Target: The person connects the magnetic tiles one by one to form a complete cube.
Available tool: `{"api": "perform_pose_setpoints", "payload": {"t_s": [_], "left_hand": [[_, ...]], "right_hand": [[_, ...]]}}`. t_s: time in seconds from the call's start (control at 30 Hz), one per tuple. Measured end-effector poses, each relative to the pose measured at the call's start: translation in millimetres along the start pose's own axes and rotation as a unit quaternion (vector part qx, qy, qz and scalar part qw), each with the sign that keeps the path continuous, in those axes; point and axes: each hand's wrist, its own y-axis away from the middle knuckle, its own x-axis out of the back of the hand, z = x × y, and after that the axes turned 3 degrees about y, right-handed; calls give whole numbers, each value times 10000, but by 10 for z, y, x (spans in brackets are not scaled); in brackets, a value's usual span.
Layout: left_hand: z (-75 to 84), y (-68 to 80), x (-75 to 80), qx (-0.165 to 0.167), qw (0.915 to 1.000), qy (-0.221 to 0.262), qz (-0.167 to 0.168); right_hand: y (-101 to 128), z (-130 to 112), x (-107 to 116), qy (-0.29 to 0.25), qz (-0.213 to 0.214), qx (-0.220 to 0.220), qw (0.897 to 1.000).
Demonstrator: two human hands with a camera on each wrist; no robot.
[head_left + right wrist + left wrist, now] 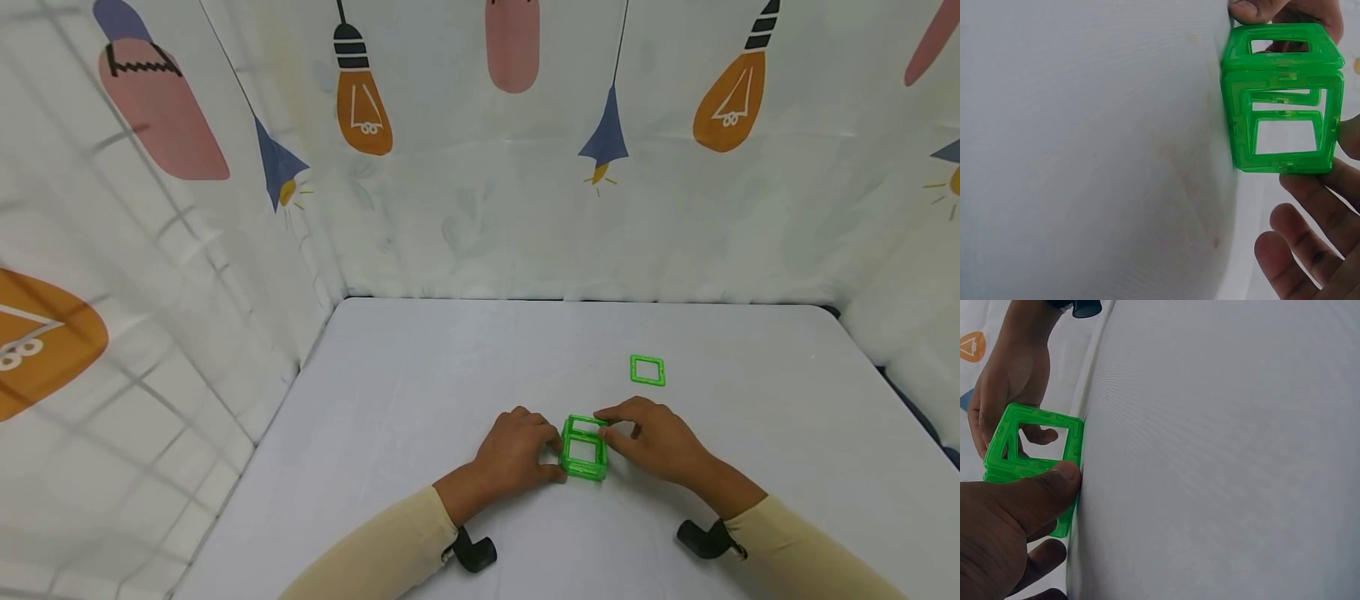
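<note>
A small cube of green see-through magnetic tiles (583, 451), each a square frame with an open middle, stands on the table between my two hands. My left hand (517, 454) holds its left side. In the left wrist view the thumb (1054, 481) lies against a tile edge, with fingers partly hidden behind. My right hand (660, 442) pinches the upper right edge with thumb and forefinger. In the right wrist view its other fingers (1304, 244) are spread apart from the tiles. A loose green square magnetic tile (648, 371) lies flat beyond my right hand.
The table (420, 375) is covered with a white cloth. White curtains (465, 217) printed with lamps and bulbs hang behind it and at both sides. A dark wrist camera (474, 552) sits at each sleeve cuff.
</note>
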Motion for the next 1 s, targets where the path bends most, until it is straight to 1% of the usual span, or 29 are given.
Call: {"api": "perform_pose_setpoints", "payload": {"t_s": [0.27, 0.5, 0.6, 0.73, 0.83, 1.0], "left_hand": [[-2, 0, -14, 39, 10000, 29, 20], [-5, -3, 20, 101, 9999, 91, -98], [-18, 1, 40, 131, 9994, 264, -184], [-29, 1, 82, 146, 9975, 659, -222], [-30, -2, 119, 37, 9960, 875, -182], [-27, -1, 148, -309, 9951, 919, -176]], "right_hand": [[-5, -35, 31, -106, -62, -67, 9999], [3, -37, 39, -217, -112, -65, 9997], [12, -10, 19, -251, -88, -75, 9996], [21, 34, -9, -260, 83, 36, 9996], [30, 56, -18, -241, 269, 232, 9991], [33, 70, -18, -154, 400, 414, 9982]]}}
